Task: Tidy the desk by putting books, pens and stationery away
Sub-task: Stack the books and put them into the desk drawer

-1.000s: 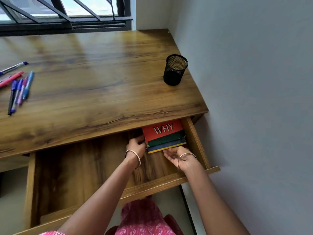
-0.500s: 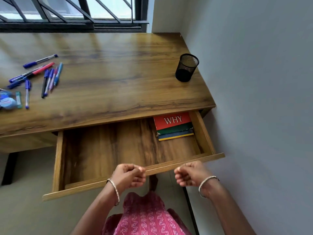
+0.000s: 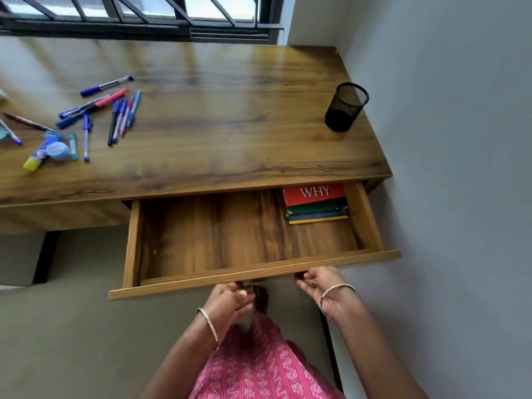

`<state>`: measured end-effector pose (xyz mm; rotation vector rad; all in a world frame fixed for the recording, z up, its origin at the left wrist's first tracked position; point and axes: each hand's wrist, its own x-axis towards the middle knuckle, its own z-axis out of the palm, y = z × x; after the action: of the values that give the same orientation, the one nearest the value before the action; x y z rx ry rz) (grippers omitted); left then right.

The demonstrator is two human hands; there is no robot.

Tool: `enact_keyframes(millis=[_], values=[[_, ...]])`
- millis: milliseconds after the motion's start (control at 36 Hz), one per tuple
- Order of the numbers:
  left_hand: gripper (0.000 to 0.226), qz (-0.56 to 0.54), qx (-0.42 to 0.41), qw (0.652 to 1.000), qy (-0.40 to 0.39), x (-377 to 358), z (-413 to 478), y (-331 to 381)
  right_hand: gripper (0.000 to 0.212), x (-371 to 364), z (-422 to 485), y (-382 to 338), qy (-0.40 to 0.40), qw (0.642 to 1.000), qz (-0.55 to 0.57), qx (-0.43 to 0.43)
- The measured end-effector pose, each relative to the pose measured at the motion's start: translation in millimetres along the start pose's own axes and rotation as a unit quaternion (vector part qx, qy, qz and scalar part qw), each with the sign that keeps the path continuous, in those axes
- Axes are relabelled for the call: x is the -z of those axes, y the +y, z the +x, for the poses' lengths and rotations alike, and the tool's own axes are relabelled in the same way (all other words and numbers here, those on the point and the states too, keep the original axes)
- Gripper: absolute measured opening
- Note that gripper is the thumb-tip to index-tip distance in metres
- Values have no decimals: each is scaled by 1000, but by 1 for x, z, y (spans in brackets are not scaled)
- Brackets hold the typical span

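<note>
Head view: I have the left hand and right hand curled under the drawer front, gripping it. Books lie inside, back right. Risk: uneven pushing could jam the drawer; pens are not yet stowed.

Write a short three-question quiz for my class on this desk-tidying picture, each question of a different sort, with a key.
1. True or false: the stack of books lies in the left half of the open drawer.
2. Multiple choice: what is inside the black mesh pen holder as far as the view shows? A) pens B) scissors C) nothing visible
3. Fill in: the loose pens lie on the ____ side of the desk top.

Key
1. False: they lie at the right end, partly under the desk top.
2. C.
3. Left.

Both the left hand and the right hand are at the drawer's front edge.
</note>
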<state>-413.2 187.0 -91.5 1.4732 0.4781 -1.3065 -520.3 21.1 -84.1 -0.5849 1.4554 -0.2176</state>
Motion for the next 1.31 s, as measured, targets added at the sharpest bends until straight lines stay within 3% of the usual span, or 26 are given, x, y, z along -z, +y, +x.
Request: enact_keyframes(millis=[139,500,917,1056,1111,1167,1250,1306], values=[[20,-16,-47,999,-15,-9,-4,21,24,-11,6,-14,-13,1000,6,11],[33,19,-113,992,-54,-25,44,83,33,-61,31,-72,-24,999,-2,23],[46,4,-151,988,16,-50,83,132,37,-104,69,-129,-55,998,-7,29],[46,17,-158,987,28,-57,83,139,30,-100,77,-138,-100,995,-18,4],[46,44,-151,987,34,-57,86,138,26,-95,77,-142,-126,991,-38,-6],[42,138,-161,976,52,-56,87,140,14,-86,72,-147,-142,983,-115,4],[26,362,-200,907,81,-60,79,153,11,-72,59,-166,-150,951,-264,50],[22,429,-225,872,66,-74,68,169,14,-62,52,-184,-138,939,-290,120]])
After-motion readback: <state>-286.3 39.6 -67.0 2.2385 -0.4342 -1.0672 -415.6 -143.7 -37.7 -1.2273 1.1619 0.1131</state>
